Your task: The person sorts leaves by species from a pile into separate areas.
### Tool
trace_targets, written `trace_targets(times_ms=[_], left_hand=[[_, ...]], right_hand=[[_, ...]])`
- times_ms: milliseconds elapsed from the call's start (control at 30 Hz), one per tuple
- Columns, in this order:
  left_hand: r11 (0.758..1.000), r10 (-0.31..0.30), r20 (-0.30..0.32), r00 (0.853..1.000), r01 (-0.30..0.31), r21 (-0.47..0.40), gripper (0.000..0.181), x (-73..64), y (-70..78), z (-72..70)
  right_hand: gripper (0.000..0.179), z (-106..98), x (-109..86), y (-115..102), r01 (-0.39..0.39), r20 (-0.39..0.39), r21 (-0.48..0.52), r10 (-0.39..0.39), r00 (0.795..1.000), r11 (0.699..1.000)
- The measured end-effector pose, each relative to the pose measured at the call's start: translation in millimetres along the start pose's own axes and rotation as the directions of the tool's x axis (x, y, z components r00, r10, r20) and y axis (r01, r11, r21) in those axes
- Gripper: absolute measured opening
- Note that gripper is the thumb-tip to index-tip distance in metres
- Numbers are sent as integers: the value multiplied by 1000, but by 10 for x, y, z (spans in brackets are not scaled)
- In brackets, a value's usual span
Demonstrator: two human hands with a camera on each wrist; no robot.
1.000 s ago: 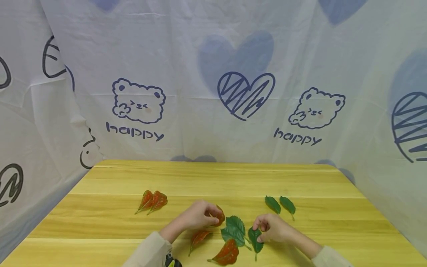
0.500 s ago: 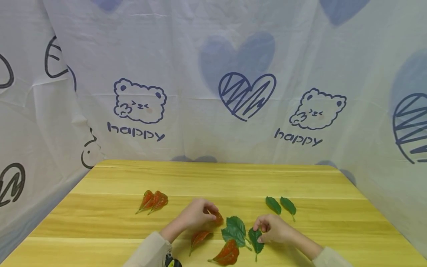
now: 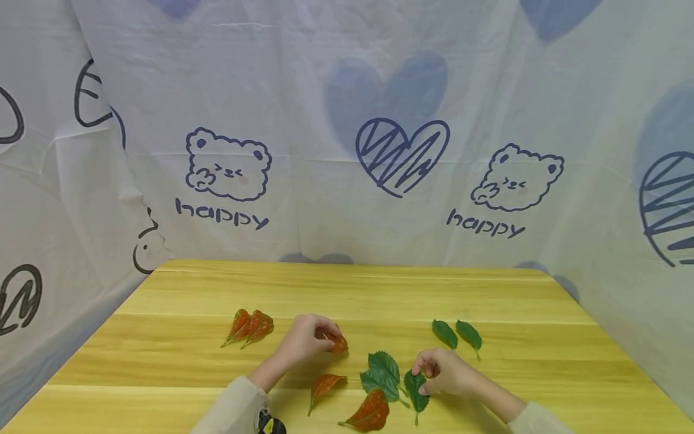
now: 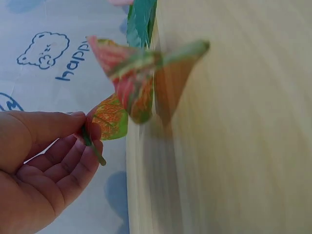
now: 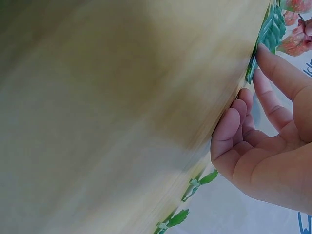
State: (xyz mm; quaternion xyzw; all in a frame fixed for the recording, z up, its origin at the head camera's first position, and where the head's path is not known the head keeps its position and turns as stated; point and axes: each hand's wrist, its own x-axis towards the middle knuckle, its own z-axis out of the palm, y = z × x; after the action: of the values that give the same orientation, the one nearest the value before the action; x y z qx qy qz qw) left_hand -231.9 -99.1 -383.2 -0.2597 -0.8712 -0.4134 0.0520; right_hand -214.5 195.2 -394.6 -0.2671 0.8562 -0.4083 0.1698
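Note:
My left hand pinches a red leaf between thumb and fingers, and the left wrist view shows its green stem below the fingertips. The leaf is held just over the table. My right hand has thumb and index finger on a toothed green leaf, pinching it at the table surface, its other fingers curled. Left of that leaf lie overlapping green leaves. Two loose red leaves, one curled and one broad, lie nearer the front.
Two red leaves lie side by side at the left of the wooden table. Two small green leaves lie at the right, beyond my right hand. A white printed cloth hangs behind the table.
My left hand has moved left and slightly away from me, carrying the red leaf away from the green leaves. My right hand has stayed at the green leaf.

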Motion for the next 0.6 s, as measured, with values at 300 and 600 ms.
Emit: trace_targets(times_ms=[300, 600], left_hand=[[998, -27, -83, 996, 31, 56, 12, -46, -89, -121], [989, -124, -165, 978, 135, 56, 14, -92, -174, -239]], right_hand=[[21, 0, 1, 11, -8, -2, 0, 8, 1000, 1000], [20, -1, 5, 17, -13, -2, 11, 13, 1000, 1000]])
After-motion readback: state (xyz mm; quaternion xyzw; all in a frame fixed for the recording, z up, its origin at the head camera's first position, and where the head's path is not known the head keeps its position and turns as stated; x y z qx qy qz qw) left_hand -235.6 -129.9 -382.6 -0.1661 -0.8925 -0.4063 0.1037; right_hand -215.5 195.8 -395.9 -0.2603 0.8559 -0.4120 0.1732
